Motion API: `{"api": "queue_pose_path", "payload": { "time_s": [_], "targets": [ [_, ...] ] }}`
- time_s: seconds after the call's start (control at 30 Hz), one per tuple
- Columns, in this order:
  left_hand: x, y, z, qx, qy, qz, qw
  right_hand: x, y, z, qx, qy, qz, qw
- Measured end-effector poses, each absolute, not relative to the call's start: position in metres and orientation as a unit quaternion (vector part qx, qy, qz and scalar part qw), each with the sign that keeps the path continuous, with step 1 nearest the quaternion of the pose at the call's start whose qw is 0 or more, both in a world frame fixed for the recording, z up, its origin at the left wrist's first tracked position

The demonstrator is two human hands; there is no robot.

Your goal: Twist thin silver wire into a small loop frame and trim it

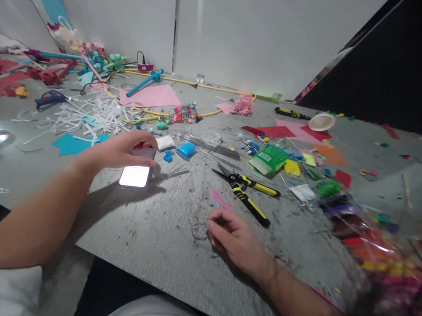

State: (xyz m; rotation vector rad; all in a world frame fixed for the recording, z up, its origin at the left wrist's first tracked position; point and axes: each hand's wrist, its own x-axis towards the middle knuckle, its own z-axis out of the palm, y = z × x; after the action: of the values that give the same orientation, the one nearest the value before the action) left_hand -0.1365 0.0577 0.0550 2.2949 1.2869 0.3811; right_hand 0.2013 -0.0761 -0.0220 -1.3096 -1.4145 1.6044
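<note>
My left hand (124, 150) reaches out over a phone (137, 172) with a lit white screen that lies on the grey board (158, 236); its fingers are stretched flat across the phone's far end. My right hand (231, 234) rests on the board nearer to me, fingers curled under, beside a thin loop of wire (198, 227) and a small pink paper sliver (218, 199). Whether the right fingers pinch the wire is unclear. Yellow-handled snips (246, 191) lie just right of that hand.
A blue pad (186, 150), a white block (165, 142) and a green packet (269, 158) lie beyond the phone. Coloured paper scraps, white strips (88, 115), a yellow cable (207, 86) and a clear bag of bits (371, 244) crowd the floor. A white wall stands behind.
</note>
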Motion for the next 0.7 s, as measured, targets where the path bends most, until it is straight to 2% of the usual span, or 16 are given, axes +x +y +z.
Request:
{"api": "queue_pose_path", "payload": {
  "time_s": [0.07, 0.13, 0.2, 0.27, 0.37, 0.7],
  "targets": [
    [-0.108, 0.039, 0.047, 0.813, 0.444, 0.192, 0.325, 0.202, -0.077, -0.023, -0.5, -0.545, 0.589, 0.326],
    [-0.076, 0.016, 0.033, 0.76, 0.405, 0.215, 0.46, 0.202, -0.077, -0.023, -0.502, -0.575, 0.552, 0.335],
    [-0.049, -0.006, 0.016, 0.682, 0.387, 0.194, 0.59, 0.202, -0.076, -0.022, -0.499, -0.624, 0.499, 0.337],
    [-0.032, -0.02, 0.001, 0.618, 0.364, 0.183, 0.673, 0.202, -0.074, -0.021, -0.488, -0.676, 0.438, 0.337],
    [-0.022, -0.027, -0.01, 0.582, 0.372, 0.159, 0.705, 0.202, -0.072, -0.021, -0.474, -0.731, 0.365, 0.33],
    [-0.02, -0.026, -0.001, 0.61, 0.417, 0.122, 0.663, 0.195, -0.08, -0.027, -0.424, -0.852, 0.147, 0.271]
  ]
}}
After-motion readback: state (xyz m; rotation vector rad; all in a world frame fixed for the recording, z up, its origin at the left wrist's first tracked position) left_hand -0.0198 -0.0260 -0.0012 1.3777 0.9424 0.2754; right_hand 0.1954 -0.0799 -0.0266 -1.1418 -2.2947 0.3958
